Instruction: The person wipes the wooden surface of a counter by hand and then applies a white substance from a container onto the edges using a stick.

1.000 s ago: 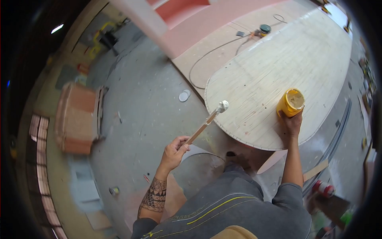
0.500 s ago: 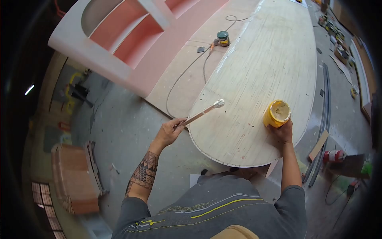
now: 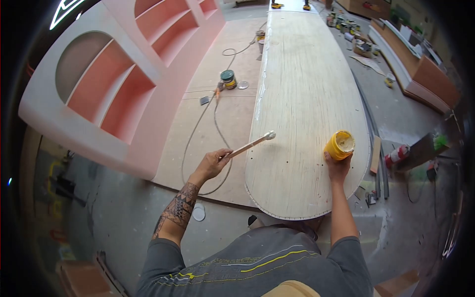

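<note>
Head view, left grip: the left hand (image 3: 212, 165) is closed around the lower end of a wooden-handled brush (image 3: 250, 144), held off the near left edge of the worktop.
Head view, brush: the handle slants up and away from that grip; its white-coated head hangs just over the pale plank surface, and whether it touches the wood cannot be told.
Head view, right grip: the right hand (image 3: 338, 167) is wrapped round the near side of a yellow tub (image 3: 339, 145), which stands open on the worktop (image 3: 302, 99) close to its right edge.
Head view, tub contents: a pale paste shows inside, just beyond the right grip.
Head view, beyond the left grip: a cable (image 3: 198, 128) loops across the plywood sheet on the floor and runs toward a green-topped can (image 3: 228, 78); further left lies a pink shelving unit (image 3: 104, 84) with arched openings.
Head view, risk: the tub sits near the worktop's edge, so a nudge from the right grip could, I judge, tip it off. A loaded brush head held out past the left grip may drip onto bare wood or the floor.
</note>
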Motion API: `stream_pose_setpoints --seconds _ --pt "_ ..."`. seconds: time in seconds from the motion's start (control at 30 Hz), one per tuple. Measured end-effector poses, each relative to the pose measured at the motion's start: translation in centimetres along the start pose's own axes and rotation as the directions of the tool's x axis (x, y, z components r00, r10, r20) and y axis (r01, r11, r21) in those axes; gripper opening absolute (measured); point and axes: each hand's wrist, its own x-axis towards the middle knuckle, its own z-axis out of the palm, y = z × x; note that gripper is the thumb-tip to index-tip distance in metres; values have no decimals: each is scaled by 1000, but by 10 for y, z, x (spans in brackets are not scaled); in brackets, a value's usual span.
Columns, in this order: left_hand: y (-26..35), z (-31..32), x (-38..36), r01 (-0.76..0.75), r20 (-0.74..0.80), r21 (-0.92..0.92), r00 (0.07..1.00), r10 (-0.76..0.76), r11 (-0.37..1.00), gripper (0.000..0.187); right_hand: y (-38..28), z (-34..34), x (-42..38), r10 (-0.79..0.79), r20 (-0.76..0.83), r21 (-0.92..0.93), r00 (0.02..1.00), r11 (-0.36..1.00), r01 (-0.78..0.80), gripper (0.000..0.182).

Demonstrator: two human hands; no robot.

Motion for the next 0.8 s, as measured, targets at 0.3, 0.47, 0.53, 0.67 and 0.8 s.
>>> stream_pose_setpoints --seconds 0.3,0.47,0.53,0.67,0.8 --pt "-65 -26 91 -91 38 -1 995 91 996 32 -9 4 -3 82 -25 4 996 997 -82 90" --pt "-91 -35 123 -166 14 78 986 166 983 34 -8 9 -1 72 -56 -28 996 997 -74 90" --pt "-90 -39 124 -121 39 79 992 118 990 32 -8 8 -1 107 -37 -29 994 994 -108 90" --pt "-94 -45 119 -126 67 101 991 120 987 29 -11 7 -3 144 -38 -41 989 989 -145 90" --pt "-89 -50 100 -133 93 130 988 122 983 27 -13 8 -2 156 -41 -39 987 987 -157 89"
